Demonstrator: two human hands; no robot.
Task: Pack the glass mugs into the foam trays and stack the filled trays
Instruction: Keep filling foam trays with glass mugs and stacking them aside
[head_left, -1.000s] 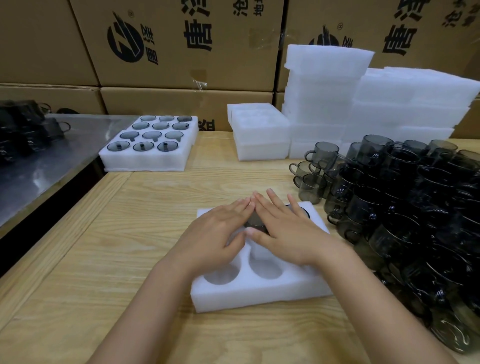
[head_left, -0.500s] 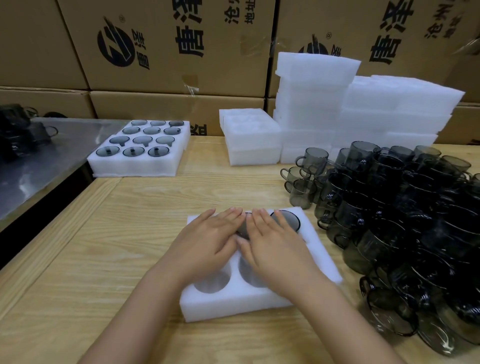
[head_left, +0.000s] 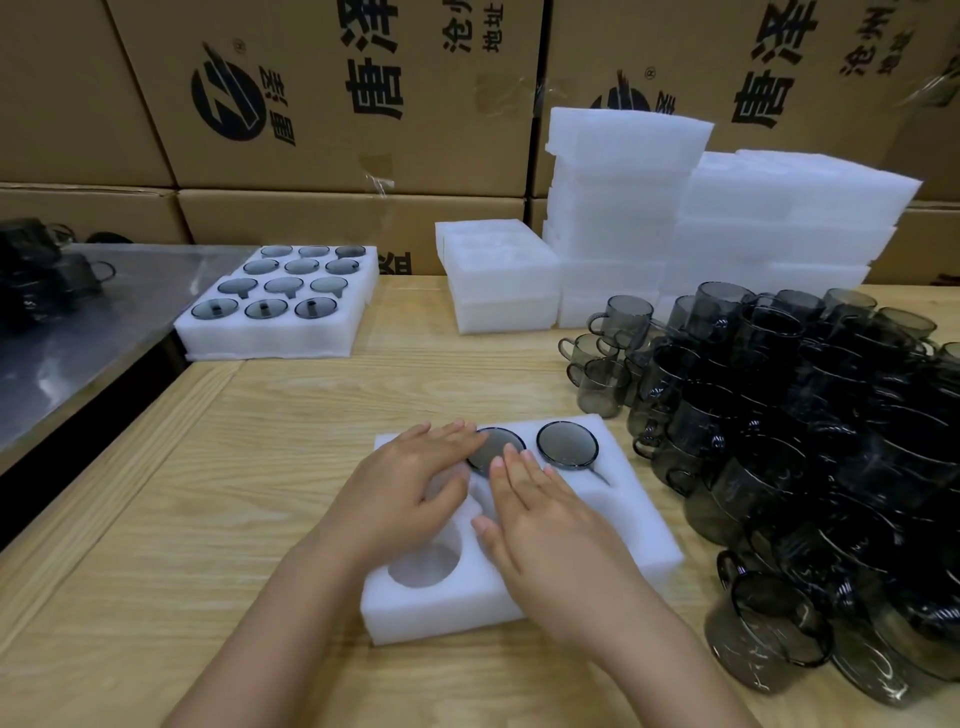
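While both hands lie flat with fingers straight and gripping nothing, the left hand (head_left: 410, 483) touches the near rim of a glass mug (head_left: 496, 448) with its fingertips, and the right hand (head_left: 550, 525) rests palm down on the foam tray (head_left: 641, 525), its fingertips just beside that mug. A second mug (head_left: 567, 444) sits in the next hole to the right, its handle slot running off toward the near right. Both mugs stand sunk in the far row, round smoky-grey faces up. One empty hole (head_left: 426, 564) shows at the tray's near left. The tray is white and lies askew, its right side farther away. It sits on a pale wooden desk (head_left: 208, 493). To the right lies a heap of loose dark mugs (head_left: 779, 415); at the back left, a filled tray (head_left: 275, 332); behind, stacked empty trays (head_left: 623, 208), then printed cardboard boxes (head_left: 337, 104). A metal surface (head_left: 78, 312) adjoins on the left.
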